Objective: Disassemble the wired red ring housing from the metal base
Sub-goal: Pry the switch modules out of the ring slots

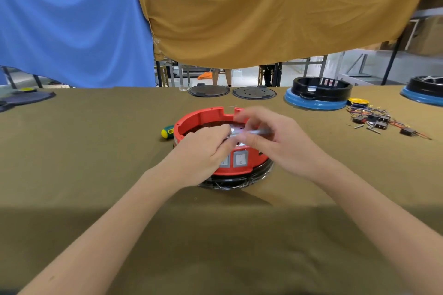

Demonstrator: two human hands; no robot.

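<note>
Red ring housing sits on the metal base, mid-table — both hands, left hand and right hand, pinch a blurred silvery piece over its near rim.

Blue cloth and mustard cloth hang above an olive-covered table; metal racks stand beyond.

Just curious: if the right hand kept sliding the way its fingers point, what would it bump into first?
Probably the left hand: the right hand points left across the red ring housing, their blurred fingertips nearly meeting over it. Depth is unclear.
</note>
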